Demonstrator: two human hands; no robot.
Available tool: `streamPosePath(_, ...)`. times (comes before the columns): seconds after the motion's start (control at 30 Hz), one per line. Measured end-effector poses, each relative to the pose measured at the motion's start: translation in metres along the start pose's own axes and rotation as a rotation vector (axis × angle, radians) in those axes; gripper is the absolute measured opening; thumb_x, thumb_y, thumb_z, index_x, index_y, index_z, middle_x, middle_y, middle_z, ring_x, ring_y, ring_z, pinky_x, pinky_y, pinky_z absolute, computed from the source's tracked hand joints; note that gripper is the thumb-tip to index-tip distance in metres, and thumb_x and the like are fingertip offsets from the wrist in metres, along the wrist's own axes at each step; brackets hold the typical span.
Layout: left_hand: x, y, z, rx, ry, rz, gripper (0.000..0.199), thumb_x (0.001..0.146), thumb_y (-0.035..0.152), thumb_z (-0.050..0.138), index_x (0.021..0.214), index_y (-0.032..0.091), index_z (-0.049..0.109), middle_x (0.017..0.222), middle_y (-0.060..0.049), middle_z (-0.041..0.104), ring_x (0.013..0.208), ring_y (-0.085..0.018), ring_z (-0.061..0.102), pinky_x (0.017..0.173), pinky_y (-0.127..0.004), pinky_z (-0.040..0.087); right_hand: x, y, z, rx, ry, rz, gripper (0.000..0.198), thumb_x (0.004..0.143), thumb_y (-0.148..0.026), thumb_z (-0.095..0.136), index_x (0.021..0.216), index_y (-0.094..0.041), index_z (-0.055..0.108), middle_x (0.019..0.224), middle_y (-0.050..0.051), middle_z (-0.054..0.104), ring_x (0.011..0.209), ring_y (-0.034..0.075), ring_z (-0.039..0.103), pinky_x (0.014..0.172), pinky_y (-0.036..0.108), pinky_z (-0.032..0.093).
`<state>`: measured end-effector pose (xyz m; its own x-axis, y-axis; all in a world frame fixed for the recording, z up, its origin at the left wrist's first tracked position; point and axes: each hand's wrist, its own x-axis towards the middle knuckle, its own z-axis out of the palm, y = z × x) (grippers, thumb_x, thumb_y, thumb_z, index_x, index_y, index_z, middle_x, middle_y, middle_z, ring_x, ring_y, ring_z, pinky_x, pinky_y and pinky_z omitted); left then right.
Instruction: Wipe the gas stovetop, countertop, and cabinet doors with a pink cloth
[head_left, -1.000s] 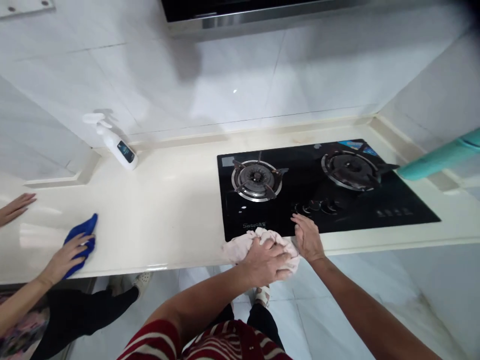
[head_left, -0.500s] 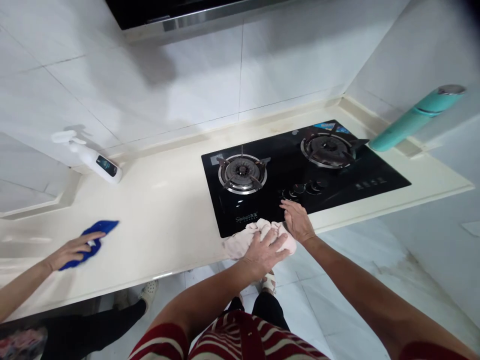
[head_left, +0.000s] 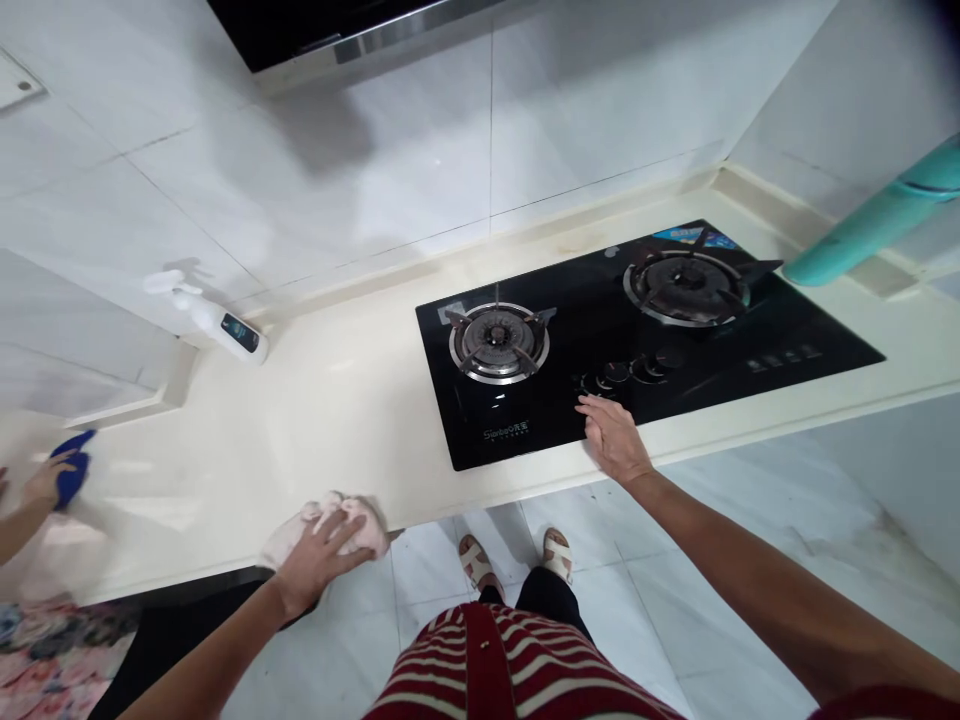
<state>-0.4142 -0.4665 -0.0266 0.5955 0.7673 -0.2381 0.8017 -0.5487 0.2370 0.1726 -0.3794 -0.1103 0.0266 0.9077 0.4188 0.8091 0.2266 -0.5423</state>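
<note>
Pressed against the front edge of the cream countertop (head_left: 330,400), a crumpled pale pink cloth (head_left: 337,510) lies under my left hand (head_left: 315,555), whose fingers grip it. My right hand (head_left: 611,435) rests at the front edge of the black gas stove (head_left: 555,430), close below its control knobs (head_left: 630,370). Its fingers are stretched out and hold nothing.
At the far left, a co-worker's hand (head_left: 45,485) is on a blue cloth (head_left: 73,470). A white spray bottle (head_left: 225,325) stands by the back wall. A tall teal cylinder (head_left: 862,235) stands beyond the right burner (head_left: 686,285). A range hood (head_left: 337,30) hangs above.
My left hand has slid the pink cloth leftward along the counter's front edge, away from the stove. My right hand stays by the knobs. The co-worker's hand and blue cloth have moved farther left.
</note>
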Motion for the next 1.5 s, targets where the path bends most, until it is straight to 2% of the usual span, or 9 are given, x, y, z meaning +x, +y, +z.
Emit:
streamPosePath(0.13,-0.043,-0.026,0.004,0.172,0.091,-0.008,0.045,0.088,0.015,0.052,0.105,0.05,0.074,0.133,-0.001,0.068,0.124,-0.03,0.057,0.103,-0.059,0.046,-0.001,0.003,0.0,0.007,0.003,-0.022,0.034,0.094,-0.027,0.039,0.109,-0.019,0.068,0.128,0.007,0.064,0.124,0.024,0.056,0.106,0.045,0.043)
streamPosePath(0.27,-0.045,0.001,0.01,0.187,0.225,-0.043,0.038,0.088,0.013,0.053,0.105,0.037,0.077,0.132,-0.01,0.062,0.121,-0.032,0.055,0.101,-0.055,0.048,-0.001,0.005,0.0,0.01,0.009,-0.043,0.03,0.094,-0.026,0.041,0.108,-0.02,0.068,0.128,0.006,0.064,0.122,0.024,0.057,0.104,0.045,0.044)
streamPosePath(0.4,-0.021,0.044,-0.004,-0.265,0.248,-0.385,0.042,0.079,0.016,0.059,0.117,0.029,0.072,0.13,-0.01,0.062,0.121,-0.03,0.057,0.099,-0.045,0.052,-0.001,0.007,0.0,0.018,0.025,-0.055,0.029,0.094,-0.025,0.042,0.107,-0.021,0.068,0.126,0.005,0.065,0.121,0.025,0.058,0.102,0.044,0.044)
streamPosePath(0.53,0.007,0.072,-0.037,-0.864,0.207,-0.717,0.07,0.081,0.034,0.063,0.147,0.024,0.043,0.109,-0.007,0.07,0.084,-0.021,0.069,0.076,-0.034,0.058,-0.002,0.009,0.001,0.001,0.041,-0.077,0.029,0.095,-0.025,0.042,0.108,-0.02,0.067,0.127,0.005,0.065,0.12,0.025,0.058,0.102,0.045,0.045)
streamPosePath(0.63,0.023,0.074,-0.051,-1.19,0.183,-0.821,0.063,0.083,0.051,0.06,0.137,0.018,0.053,0.1,-0.006,0.073,0.083,-0.022,0.07,0.078,-0.036,0.057,-0.004,0.011,0.002,-0.012,0.043,-0.076,0.029,0.094,-0.024,0.042,0.107,-0.02,0.067,0.127,0.005,0.065,0.121,0.025,0.058,0.105,0.046,0.044)
streamPosePath(0.9,0.037,0.026,-0.028,-0.337,0.613,-0.854,0.044,0.082,0.043,0.066,0.12,0.021,0.068,0.144,-0.016,0.05,0.14,-0.036,0.037,0.117,-0.059,0.026,-0.007,0.013,0.003,0.012,0.03,-0.076,0.028,0.094,-0.024,0.044,0.108,-0.019,0.067,0.128,0.007,0.064,0.125,0.025,0.056,0.111,0.048,0.042)
streamPosePath(1.07,0.017,0.025,-0.017,-0.076,0.798,-0.874,0.045,0.092,0.044,0.056,0.125,0.015,0.063,0.115,-0.015,0.054,0.116,-0.03,0.052,0.101,-0.049,0.046,-0.007,0.01,0.0,-0.024,0.023,-0.079,0.029,0.097,-0.027,0.041,0.108,-0.018,0.067,0.127,0.007,0.065,0.124,0.026,0.057,0.11,0.047,0.044)
streamPosePath(1.3,0.04,0.083,0.007,-0.059,0.65,-1.024,0.066,0.081,0.049,0.072,0.135,0.016,0.054,0.128,-0.017,0.053,0.118,-0.034,0.052,0.101,-0.054,0.046,-0.006,0.012,0.003,-0.009,0.038,-0.078,0.028,0.095,-0.026,0.043,0.108,-0.02,0.066,0.126,0.006,0.065,0.122,0.026,0.058,0.11,0.048,0.044)
streamPosePath(1.5,0.066,0.057,-0.016,-0.05,0.458,-1.071,0.074,0.084,0.052,0.068,0.143,0.013,0.046,0.123,-0.018,0.059,0.118,-0.036,0.055,0.1,-0.052,0.047,-0.005,0.012,0.002,-0.047,0.038,-0.102,0.027,0.091,-0.021,0.044,0.107,-0.019,0.066,0.126,0.007,0.065,0.121,0.025,0.059,0.107,0.046,0.046)
